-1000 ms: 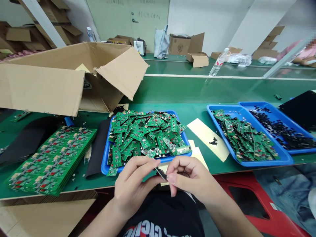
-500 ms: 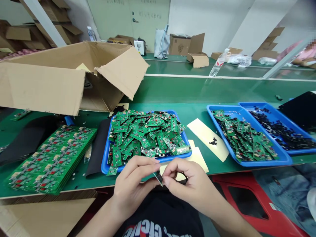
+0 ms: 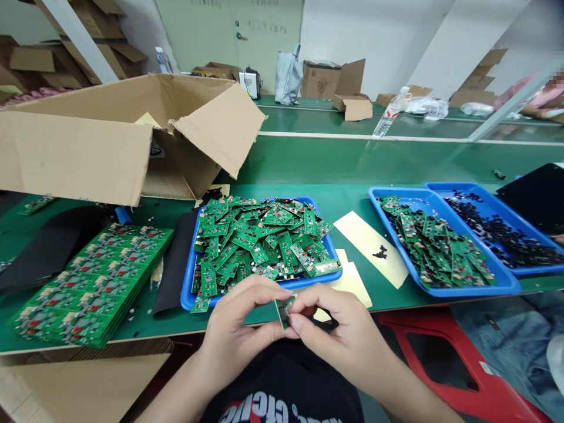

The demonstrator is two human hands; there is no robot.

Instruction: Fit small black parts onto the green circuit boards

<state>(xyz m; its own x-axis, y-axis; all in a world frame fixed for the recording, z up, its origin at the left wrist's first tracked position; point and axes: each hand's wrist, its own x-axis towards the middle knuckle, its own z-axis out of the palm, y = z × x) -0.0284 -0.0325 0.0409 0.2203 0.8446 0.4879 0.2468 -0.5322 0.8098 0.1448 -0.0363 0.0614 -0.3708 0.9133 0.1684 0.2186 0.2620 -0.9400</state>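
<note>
Just in front of my shirt, my left hand (image 3: 247, 323) grips a small green circuit board (image 3: 281, 314) by its edges, between thumb and fingers. The board stands tilted on edge, with a dark patch on its face. Against that face, my right hand (image 3: 328, 323) pinches thumb and forefinger on a small black part, mostly hidden by the fingertips. Something dark also shows beneath the right fingers. Just beyond both hands is a blue tray (image 3: 188, 288) heaped with loose green circuit boards (image 3: 258, 235).
Stacked board panels (image 3: 92, 282) and an open carton (image 3: 74, 153) are at left. Rightward lie a yellow paper sheet (image 3: 352, 226) with black parts (image 3: 380, 252), a blue tray (image 3: 476, 291) of boards, and another tray (image 3: 540, 271) of black parts. A red stool (image 3: 440, 352) stands below.
The circuit board has turned so more of its face shows. My left fingers have shifted around its edge, and my right fingertips remain against it.
</note>
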